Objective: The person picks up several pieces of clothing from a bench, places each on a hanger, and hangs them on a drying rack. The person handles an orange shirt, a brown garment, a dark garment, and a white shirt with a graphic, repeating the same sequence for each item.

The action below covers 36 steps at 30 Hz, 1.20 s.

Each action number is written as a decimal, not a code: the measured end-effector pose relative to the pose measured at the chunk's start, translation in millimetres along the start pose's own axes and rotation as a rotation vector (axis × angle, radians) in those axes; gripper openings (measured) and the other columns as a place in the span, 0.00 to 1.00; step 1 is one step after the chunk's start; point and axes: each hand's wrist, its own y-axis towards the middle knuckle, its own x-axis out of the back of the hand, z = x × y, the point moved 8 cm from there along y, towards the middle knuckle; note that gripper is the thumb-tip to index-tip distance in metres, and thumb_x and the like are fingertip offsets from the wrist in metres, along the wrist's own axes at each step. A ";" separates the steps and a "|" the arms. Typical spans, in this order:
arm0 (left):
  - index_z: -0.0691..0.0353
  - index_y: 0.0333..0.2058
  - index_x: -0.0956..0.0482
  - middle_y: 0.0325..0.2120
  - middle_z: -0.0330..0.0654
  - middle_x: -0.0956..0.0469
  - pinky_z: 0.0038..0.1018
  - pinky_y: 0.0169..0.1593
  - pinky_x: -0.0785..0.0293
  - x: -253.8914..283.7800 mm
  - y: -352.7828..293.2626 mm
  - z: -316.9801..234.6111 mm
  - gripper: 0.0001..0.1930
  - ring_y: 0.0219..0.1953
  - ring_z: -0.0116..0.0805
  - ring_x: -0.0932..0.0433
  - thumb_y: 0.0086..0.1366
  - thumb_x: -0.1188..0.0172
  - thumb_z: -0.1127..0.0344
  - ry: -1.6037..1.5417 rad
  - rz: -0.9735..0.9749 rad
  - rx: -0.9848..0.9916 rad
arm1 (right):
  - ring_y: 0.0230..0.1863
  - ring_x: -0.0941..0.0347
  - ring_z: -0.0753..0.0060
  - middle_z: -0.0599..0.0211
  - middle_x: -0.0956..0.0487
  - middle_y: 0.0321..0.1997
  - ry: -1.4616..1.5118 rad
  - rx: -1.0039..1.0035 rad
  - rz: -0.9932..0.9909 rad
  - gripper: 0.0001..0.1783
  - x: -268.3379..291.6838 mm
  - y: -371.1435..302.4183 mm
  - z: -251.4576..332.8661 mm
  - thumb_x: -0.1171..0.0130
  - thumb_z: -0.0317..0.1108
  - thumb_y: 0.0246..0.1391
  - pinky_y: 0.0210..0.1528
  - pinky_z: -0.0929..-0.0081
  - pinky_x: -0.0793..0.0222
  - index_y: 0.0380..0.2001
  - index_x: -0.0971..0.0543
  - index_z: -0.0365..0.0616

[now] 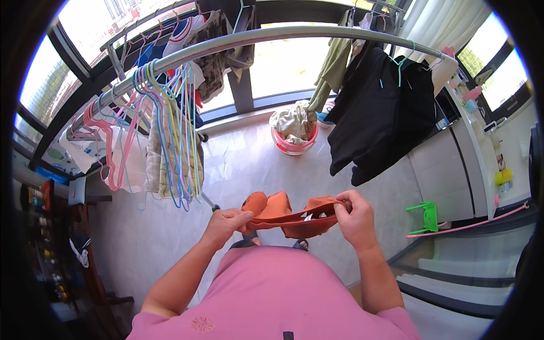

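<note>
Bright windows and a pale tiled floor (pixel 243 148) set the stage, with a curved metal rail (pixel 272 34) sweeping across the top of the view. Busy at its left end: pastel hangers (pixel 160 107) bunched tight, coral-pink hangers (pixel 109 139) just beside them, while a big black garment (pixel 379 113) hangs over to the right. Further out, a pink basin (pixel 293 149) sits on the tiles, crumpled cloth (pixel 290 120) piled in it.

And to the centre! Rust-orange garment (pixel 277 205), possibly shorts, up in the air in front of the pink shirt (pixel 277 283), its band pulled out sideways, a white label (pixel 307 216) peeking from the opening. Left hand (pixel 225 226) pinches one end, thumb along the edge; right hand (pixel 356 218) grips the other, fingers curled in. Both firmly occupied, neither free.

Now the danger. That band looks elastic, so one loose pinch and it could spring back toward the other hand. Lose both ends and it would likely drop to the tiles by the sandals (pixel 300 245). Swing too far left, and those crowded hangers might well snag the loose folds.
</note>
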 end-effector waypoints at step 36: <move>0.66 0.42 0.11 0.28 0.35 0.17 0.19 0.24 0.25 -27.2 -100.9 -129.2 0.08 0.23 0.22 0.21 0.67 0.26 0.72 0.285 -1.068 -0.473 | 0.35 0.21 0.48 0.56 0.18 0.32 0.025 0.776 0.438 0.06 -73.0 139.2 6.8 0.36 0.22 0.55 0.38 0.57 0.25 0.38 0.17 0.38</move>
